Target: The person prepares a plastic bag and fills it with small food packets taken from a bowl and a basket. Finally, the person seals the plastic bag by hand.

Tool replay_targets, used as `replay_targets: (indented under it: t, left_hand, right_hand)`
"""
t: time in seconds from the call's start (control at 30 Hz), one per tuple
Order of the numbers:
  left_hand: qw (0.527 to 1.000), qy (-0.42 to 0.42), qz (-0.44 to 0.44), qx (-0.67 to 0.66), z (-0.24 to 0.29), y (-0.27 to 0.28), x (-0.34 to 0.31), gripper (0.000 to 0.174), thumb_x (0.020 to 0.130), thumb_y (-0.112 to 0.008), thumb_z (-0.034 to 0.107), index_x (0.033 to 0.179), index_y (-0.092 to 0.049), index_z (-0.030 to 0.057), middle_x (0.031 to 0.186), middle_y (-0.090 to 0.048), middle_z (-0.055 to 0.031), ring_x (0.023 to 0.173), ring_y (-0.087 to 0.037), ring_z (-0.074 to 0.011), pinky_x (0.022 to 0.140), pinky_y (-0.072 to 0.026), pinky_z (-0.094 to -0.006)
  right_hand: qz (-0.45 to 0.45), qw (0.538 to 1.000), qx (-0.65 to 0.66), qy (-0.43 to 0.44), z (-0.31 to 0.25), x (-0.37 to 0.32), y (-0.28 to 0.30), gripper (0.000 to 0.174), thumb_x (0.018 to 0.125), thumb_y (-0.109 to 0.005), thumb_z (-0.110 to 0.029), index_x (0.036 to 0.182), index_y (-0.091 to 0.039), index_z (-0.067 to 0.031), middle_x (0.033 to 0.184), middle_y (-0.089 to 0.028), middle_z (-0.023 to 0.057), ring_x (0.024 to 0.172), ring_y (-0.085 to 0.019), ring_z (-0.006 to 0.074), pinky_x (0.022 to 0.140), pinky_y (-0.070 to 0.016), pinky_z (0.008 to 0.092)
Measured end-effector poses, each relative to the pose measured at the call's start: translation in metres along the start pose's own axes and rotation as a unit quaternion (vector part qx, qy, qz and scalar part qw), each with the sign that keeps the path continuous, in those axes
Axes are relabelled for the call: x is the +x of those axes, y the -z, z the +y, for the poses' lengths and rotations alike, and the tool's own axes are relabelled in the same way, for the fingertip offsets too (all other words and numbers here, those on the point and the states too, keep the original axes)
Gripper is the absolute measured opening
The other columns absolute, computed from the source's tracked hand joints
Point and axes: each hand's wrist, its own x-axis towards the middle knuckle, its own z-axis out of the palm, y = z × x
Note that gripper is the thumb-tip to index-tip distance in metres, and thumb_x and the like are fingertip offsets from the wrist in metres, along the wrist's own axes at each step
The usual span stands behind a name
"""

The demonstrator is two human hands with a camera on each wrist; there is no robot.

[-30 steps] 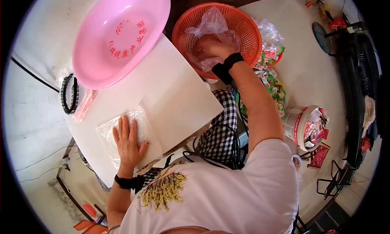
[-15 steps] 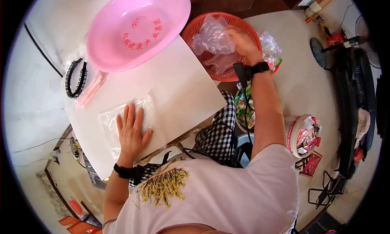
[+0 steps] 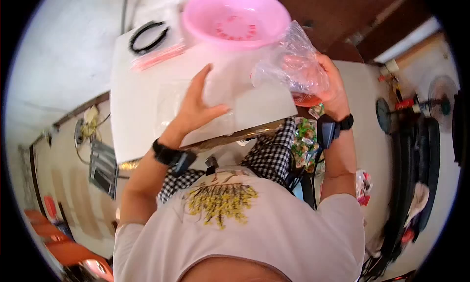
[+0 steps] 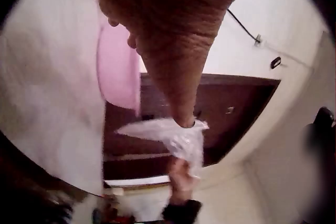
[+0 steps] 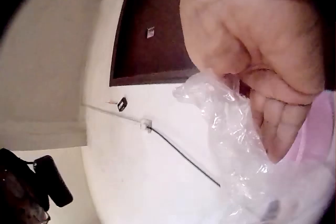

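Observation:
Over the white table (image 3: 264,101) my right hand (image 3: 335,89) holds up a crumpled clear plastic bag (image 3: 296,57), its fingers curled against the film. In the right wrist view the loose bag (image 5: 231,129) hangs from those fingers. My left hand (image 3: 193,111) hovers above the table with thumb and fingers spread and nothing in them. Under it lies a flat clear plastic sheet or bag (image 3: 169,98), partly hidden by the hand. The orange basket (image 3: 307,100) shows only a small part below the right hand and the table's edge.
A pink basin (image 3: 267,20) stands at the table's far side. Left of it lie a black ring-shaped band (image 3: 143,49) and pink strips (image 3: 156,59). Green-wrapped packets (image 3: 304,140) are on the right beside a checkered cloth (image 3: 269,157). A fan (image 3: 440,103) stands farther right.
My right hand has lifted the crumpled bag out of the orange basket and brought it over the table. The left hand has risen off the flat plastic, and the head view has turned.

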Motion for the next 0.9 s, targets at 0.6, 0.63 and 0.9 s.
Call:
replay_targets:
  t: [0.6,0.63,0.9]
  left_hand:
    - [0.853,-0.224,0.227,0.412,0.041,0.058,-0.053,0.035,0.067,-0.062,0.014,0.102,-0.067,0.0087,0.088,-0.061,-0.0015,0.076,-0.058,-0.0172,0.069,-0.044,-0.0338]
    - [0.877,-0.21,0.186,0.391,0.05,0.049,-0.056,0.03,0.069,-0.063,0.008,0.099,-0.068,0.0064,0.091,-0.064,-0.0039,0.08,-0.061,-0.0192,0.072,-0.0458,-0.0349]
    - [0.943,-0.094,0.272,0.167,0.054,0.048,-0.06,0.047,0.067,-0.079,0.022,0.108,-0.064,0.0058,0.107,-0.059,-0.0104,0.093,-0.057,-0.0283,0.087,-0.0439,-0.0396]
  right_hand:
    - [-0.154,0.937,0.295,-0.102,0.154,0.03,-0.113,0.05,0.097,-0.046,-0.039,0.131,-0.042,-0.0016,0.127,-0.054,0.0198,0.109,-0.058,0.0301,0.096,-0.0465,0.0423]
    - [-0.129,0.953,0.255,-0.104,0.158,0.026,-0.124,0.049,0.098,-0.046,-0.036,0.133,-0.04,-0.0021,0.128,-0.054,0.0196,0.108,-0.058,0.0288,0.094,-0.0477,0.0411]
    - [-0.102,0.987,-0.1,-0.069,0.155,0.028,-0.131,0.048,0.099,-0.045,-0.018,0.142,-0.028,-0.0039,0.125,-0.056,0.0184,0.103,-0.062,0.0239,0.081,-0.052,0.0322]
